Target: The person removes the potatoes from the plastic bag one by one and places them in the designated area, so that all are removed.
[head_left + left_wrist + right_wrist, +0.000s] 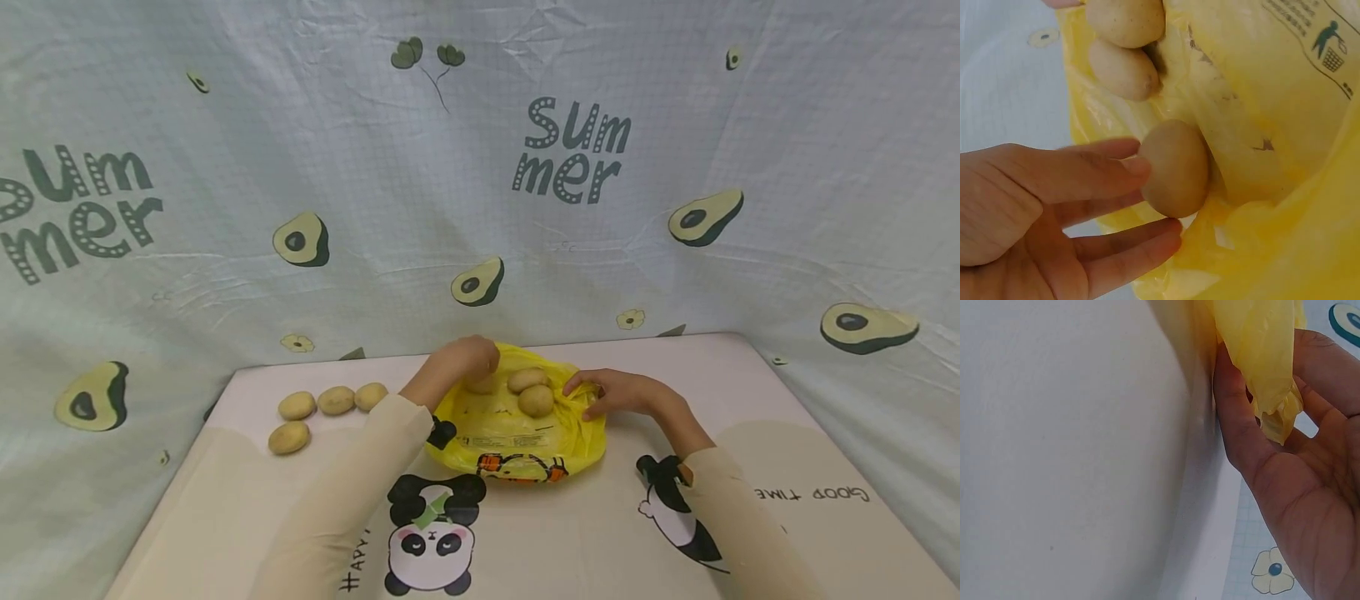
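Observation:
A yellow plastic bag [495, 429] lies opened out in the middle of the table. My left hand [468, 358] reaches into its left side. In the left wrist view, the thumb lies on one end of a potato [1175, 169], with fingers running behind and below it. Two more potatoes [536, 401] lie together inside the bag, to the right. At the bag's right edge, my right hand [618, 392] holds the plastic; the right wrist view shows a crumpled fold [1266, 369] of it between thumb and fingers.
Several loose potatoes [336, 400] lie on the table left of the bag. The pale tablecloth [570, 533] carries panda prints. Behind the table hangs a light curtain [390, 208] with avocado prints.

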A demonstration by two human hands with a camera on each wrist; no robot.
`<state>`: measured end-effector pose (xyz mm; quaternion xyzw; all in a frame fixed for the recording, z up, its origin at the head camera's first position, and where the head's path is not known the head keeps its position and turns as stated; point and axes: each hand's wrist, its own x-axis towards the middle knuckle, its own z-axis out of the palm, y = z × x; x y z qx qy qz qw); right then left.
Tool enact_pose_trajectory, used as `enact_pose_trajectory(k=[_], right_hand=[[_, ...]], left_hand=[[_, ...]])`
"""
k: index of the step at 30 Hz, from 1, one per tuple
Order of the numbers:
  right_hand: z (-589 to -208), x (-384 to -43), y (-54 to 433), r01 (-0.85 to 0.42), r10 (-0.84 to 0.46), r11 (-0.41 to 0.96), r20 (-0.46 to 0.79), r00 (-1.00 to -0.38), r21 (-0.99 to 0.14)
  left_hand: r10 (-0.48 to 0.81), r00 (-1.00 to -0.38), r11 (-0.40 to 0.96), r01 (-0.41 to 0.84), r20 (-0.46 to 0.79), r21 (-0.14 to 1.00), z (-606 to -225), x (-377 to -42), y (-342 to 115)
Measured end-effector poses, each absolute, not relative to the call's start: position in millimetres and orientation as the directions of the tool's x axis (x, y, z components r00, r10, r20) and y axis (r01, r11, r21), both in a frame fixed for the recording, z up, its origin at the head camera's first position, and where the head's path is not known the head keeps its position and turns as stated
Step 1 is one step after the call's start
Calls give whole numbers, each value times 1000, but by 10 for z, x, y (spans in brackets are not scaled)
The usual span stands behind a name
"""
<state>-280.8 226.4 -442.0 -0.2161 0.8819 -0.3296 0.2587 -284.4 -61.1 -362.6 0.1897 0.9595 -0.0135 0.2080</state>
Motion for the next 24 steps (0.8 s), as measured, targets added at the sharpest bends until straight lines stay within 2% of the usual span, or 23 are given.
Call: enact_pose_trajectory(k=[10, 18, 24], right_hand=[[-4413, -2792, 2250, -215, -559, 678, -304, -771, -703], [-4398, -2796, 2247, -220, -556, 685, -303, -774, -695], [-4439, -2787, 2244, -213, -563, 672, -303, -769, -709]], left_hand=[[358, -822, 933, 330, -443, 141, -3740, -2860, -689], [426, -801, 904, 390, -421, 173, -3835, -2876, -760], [516, -758, 857, 456, -400, 241, -3964, -3009, -879]])
